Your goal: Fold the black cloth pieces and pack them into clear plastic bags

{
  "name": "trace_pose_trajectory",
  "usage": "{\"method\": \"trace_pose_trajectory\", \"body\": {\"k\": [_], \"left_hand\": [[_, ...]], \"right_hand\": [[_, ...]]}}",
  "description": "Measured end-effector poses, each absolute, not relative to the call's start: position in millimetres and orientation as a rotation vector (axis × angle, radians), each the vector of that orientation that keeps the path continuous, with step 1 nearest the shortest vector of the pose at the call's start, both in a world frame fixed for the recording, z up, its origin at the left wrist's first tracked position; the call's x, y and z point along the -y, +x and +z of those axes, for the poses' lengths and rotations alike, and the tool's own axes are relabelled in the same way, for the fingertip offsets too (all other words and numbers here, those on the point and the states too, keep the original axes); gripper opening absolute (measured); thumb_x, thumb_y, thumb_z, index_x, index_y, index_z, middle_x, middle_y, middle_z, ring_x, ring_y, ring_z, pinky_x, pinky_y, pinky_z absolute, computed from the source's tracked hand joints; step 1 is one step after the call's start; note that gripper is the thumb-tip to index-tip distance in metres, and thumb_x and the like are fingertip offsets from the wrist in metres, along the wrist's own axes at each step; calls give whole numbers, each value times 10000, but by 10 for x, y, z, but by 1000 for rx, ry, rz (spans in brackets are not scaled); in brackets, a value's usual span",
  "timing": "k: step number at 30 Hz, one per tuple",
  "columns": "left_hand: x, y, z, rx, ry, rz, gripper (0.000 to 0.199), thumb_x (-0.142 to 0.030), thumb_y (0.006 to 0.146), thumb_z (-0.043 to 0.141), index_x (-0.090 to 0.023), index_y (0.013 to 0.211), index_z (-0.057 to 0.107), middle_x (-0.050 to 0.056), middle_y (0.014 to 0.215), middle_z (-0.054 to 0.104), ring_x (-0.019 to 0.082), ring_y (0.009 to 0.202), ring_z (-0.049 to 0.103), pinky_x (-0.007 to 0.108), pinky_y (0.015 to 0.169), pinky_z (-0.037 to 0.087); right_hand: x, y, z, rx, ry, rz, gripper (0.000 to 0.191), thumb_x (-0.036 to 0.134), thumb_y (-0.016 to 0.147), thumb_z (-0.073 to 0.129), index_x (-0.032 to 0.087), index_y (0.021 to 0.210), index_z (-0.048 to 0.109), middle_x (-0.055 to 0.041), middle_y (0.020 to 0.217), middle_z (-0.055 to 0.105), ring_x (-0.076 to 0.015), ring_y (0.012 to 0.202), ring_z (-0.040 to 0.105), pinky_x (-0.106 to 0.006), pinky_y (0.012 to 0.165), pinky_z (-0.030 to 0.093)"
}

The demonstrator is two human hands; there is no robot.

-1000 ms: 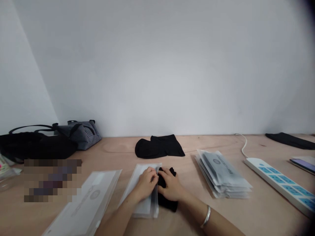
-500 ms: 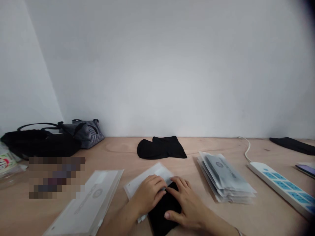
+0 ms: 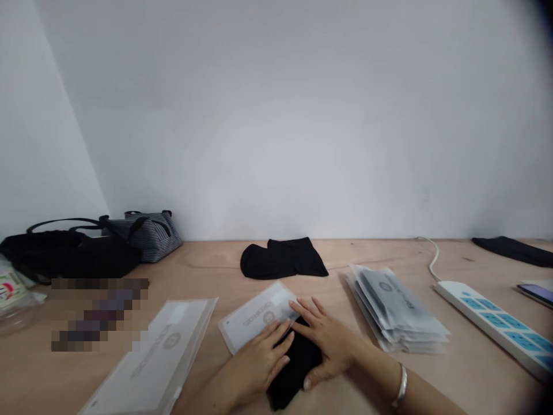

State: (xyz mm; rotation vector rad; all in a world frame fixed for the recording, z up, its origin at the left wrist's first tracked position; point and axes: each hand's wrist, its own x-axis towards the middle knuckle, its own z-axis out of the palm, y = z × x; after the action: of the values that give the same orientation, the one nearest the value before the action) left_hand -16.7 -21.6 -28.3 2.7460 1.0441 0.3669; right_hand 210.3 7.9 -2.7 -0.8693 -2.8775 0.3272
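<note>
In front of me a frosted plastic zip pouch [image 3: 254,314] with a grey printed logo lies at a slant on the table. Folded black cloth [image 3: 294,366] sits at its near right end; whether part of it is inside the pouch is hidden by my hands. My left hand [image 3: 257,366] rests across the pouch edge and the cloth, fingers stretched out. Spread fingers of my right hand [image 3: 326,343] press on the pouch's right corner and the cloth, its thumb at the cloth's right edge.
Flat pouches [image 3: 151,360] lie at left, a stack of filled pouches [image 3: 397,311] at right. Behind is another black cloth piece [image 3: 283,259]. A power strip [image 3: 496,325], a phone [image 3: 536,293], black cloth [image 3: 514,251], a black bag [image 3: 73,253] and a striped bag [image 3: 153,236] surround these.
My hands have flattened and spread a little, uncovering more of the pouch's print. The black cloth's near end has shifted slightly up, and my right forearm with its bracelet shows more.
</note>
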Motion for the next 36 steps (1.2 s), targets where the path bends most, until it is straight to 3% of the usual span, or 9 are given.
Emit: {"method": "trace_pose_trajectory", "body": {"k": [7,14,17,21,27,32,36], "left_hand": [[144,-211,-283,-1080,2795,381,413,-362,922,317,-244,1317,347,44,1398,306,224,1269,283,399,1031,294],[144,-324,-134,-1087,2750,365,510,-458,897,333,-246,1353,247,43,1406,285,223,1287,241,493,1055,167],[183,-331,-69,-1005,2727,345,588,-507,866,373,-235,1363,216,46,1417,253,237,1289,234,494,1053,159],[202,-267,-99,-977,2709,389,508,-461,894,341,-271,1353,236,16,1405,282,229,1285,246,487,1048,187],[133,-237,-190,-1073,2736,492,381,-356,920,323,-288,1292,368,-3,1347,397,203,1232,359,477,1033,246],[127,-297,-148,-1024,2748,458,468,-359,885,415,-287,1331,292,-4,1367,366,202,1257,314,458,1041,246],[98,-303,-182,-1013,2749,489,447,-297,890,408,-303,1324,300,-15,1362,373,189,1254,322,447,1041,253]], "right_hand": [[-101,2009,-102,2881,-935,412,943,704,669,467,187,1389,144,-118,1433,168,-274,1298,159,-466,1046,23],[20,1982,-258,2727,-1160,71,782,694,709,428,164,1284,397,-138,1355,357,-324,1147,380,-527,984,200],[40,1993,-250,2742,-1110,7,764,688,726,404,160,1279,402,-137,1411,240,-347,1226,266,-543,1000,143],[54,1968,-246,2774,-1076,8,709,649,778,354,155,1283,401,-109,1450,82,-344,1301,35,-573,1010,7],[36,1968,-275,2710,-1251,167,688,612,823,305,122,1298,387,-129,1440,116,-325,1298,114,-519,1027,121],[-5,2166,-215,2809,-1021,268,778,622,780,399,124,1360,256,-144,1438,100,-286,1307,98,-470,1047,123],[-34,2168,-250,2798,-1064,231,609,451,857,391,140,1361,253,-131,1430,156,-278,1297,160,-473,1034,185]]}}
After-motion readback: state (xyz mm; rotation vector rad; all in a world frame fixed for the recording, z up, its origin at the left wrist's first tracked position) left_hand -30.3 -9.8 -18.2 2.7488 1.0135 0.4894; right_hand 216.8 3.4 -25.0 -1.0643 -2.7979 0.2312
